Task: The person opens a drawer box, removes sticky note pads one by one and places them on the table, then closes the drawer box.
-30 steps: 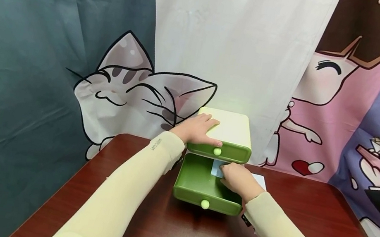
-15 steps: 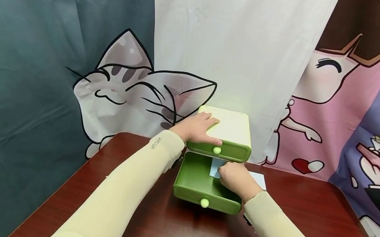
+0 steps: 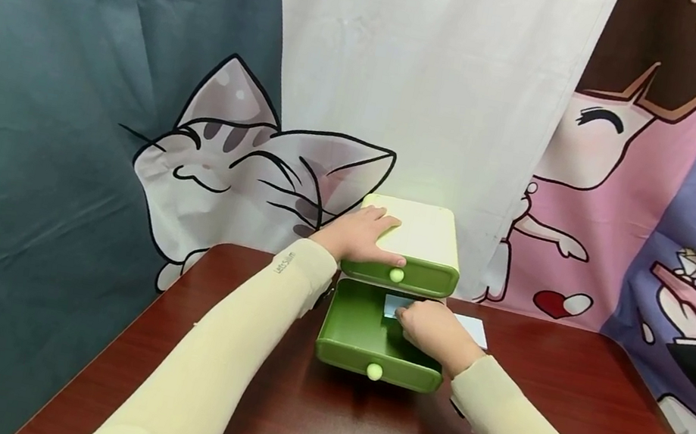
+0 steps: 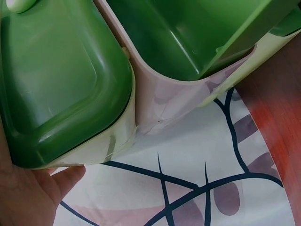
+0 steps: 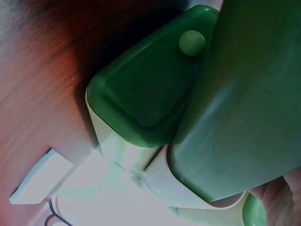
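Observation:
My left hand (image 3: 364, 237) rests on the top left of a cream-and-green drawer organizer (image 3: 424, 234). Its fingers lie spread over the cream top, and the thumb reaches along the front edge of the shut top drawer (image 3: 430, 279). Below, another green drawer (image 3: 349, 332) is pulled out. My right hand (image 3: 432, 331) reaches into that drawer, its curled fingers holding a light blue rectangular piece (image 3: 393, 307) near the back. The right wrist view shows only part of the right hand (image 5: 282, 200), beside the pulled-out drawer's wall; the blue piece is hidden there.
A white box-like object (image 3: 470, 329) lies on the reddish-brown table (image 3: 540, 387), right of the organizer. Another shut green drawer (image 5: 146, 89) with a round knob sits beneath the pulled-out one. A printed curtain (image 3: 438, 94) hangs close behind.
The light blue piece has tilted and looks shorter, moving slightly left and forward with my right hand's fingers. My left hand keeps its place on the organizer.

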The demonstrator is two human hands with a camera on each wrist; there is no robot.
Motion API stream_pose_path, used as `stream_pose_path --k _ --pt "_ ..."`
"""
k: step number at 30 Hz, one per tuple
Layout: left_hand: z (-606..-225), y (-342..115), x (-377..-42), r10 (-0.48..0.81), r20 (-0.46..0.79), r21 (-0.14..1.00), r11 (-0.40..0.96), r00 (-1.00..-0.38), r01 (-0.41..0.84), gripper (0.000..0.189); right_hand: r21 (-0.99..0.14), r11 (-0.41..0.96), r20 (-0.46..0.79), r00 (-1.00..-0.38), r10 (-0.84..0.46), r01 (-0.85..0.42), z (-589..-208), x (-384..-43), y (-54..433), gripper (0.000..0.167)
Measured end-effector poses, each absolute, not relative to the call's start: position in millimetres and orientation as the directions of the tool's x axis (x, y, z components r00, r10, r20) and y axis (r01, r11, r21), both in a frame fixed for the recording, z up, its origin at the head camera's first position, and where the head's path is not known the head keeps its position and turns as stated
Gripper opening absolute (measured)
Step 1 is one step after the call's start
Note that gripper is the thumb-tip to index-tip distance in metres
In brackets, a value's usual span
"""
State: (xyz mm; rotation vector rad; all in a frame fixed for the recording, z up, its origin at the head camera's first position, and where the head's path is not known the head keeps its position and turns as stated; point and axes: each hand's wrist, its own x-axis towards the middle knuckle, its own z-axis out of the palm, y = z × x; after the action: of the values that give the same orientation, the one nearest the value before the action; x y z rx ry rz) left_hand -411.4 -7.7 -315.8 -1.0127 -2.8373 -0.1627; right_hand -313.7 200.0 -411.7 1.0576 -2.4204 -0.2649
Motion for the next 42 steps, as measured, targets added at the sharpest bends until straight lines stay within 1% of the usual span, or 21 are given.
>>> stream_pose_path --k 4,7,10,13,17,22,25,30,32,36,39,42 --pt "-315.4 -6.8 -411.8 0.625 0.156 0.063 0.767 -0.765 0.639 0.092 0.373 0.670 0.376 -0.556 -0.741 -0.641 -409.7 -310.3 200.3 0.025" --pt "-315.1 -7.1 -411.4 0.623 0.150 0.067 0.769 -0.768 0.636 0.092 0.359 0.681 0.373 -0.571 -0.732 -0.639 -404.1 -307.4 199.9 0.024" --pt "-314.9 -7.7 -411.1 0.619 0.148 0.072 0.771 -0.771 0.633 0.092 0.326 0.698 0.374 -0.591 -0.714 -0.637 -394.6 -304.0 200.5 0.024" --pt "-314.5 -8.2 -411.2 0.618 0.151 0.072 0.771 -0.771 0.632 0.092 0.271 0.715 0.390 -0.605 -0.694 -0.645 -384.0 -301.5 202.4 0.021" --pt "-313.9 -10.3 -411.5 0.612 0.154 0.070 0.777 -0.776 0.626 0.092 0.216 0.717 0.425 -0.597 -0.680 -0.663 -373.1 -302.4 208.0 0.019" --pt "-316.0 -12.9 -412.6 0.606 0.156 0.078 0.780 -0.780 0.621 0.092 0.148 0.717 0.474 -0.587 -0.656 -0.681 -362.4 -302.2 221.6 0.031" --pt "-317.3 -12.4 -413.3 0.605 0.158 0.077 0.780 -0.780 0.620 0.093 0.113 0.705 0.518 -0.564 -0.643 -0.700 -355.2 -301.0 232.8 0.036" --pt "-317.2 -10.0 -413.8 0.614 0.152 0.073 0.775 -0.775 0.628 0.093 0.101 0.672 0.605 -0.491 -0.627 -0.733 -343.6 -299.2 255.2 0.034" --pt "-316.6 -9.1 -414.0 0.618 0.151 0.069 0.772 -0.772 0.632 0.093 0.082 0.679 0.638 -0.485 -0.598 -0.729 -338.9 -297.3 265.0 0.032" --pt "-315.6 -7.9 -414.2 0.619 0.159 0.064 0.771 -0.769 0.634 0.092 0.028 0.713 0.672 -0.515 -0.532 -0.700 -331.6 -294.3 284.1 0.026" --pt "-315.5 -7.6 -414.3 0.621 0.158 0.064 0.769 -0.768 0.635 0.092 0.000 0.747 0.654 -0.565 -0.503 -0.665 -330.0 -293.7 298.3 0.023" --pt "-315.5 -7.5 -414.0 0.618 0.152 0.064 0.773 -0.771 0.632 0.093 -0.016 0.782 0.600 -0.632 -0.491 -0.623 -330.9 -294.7 312.6 0.023"
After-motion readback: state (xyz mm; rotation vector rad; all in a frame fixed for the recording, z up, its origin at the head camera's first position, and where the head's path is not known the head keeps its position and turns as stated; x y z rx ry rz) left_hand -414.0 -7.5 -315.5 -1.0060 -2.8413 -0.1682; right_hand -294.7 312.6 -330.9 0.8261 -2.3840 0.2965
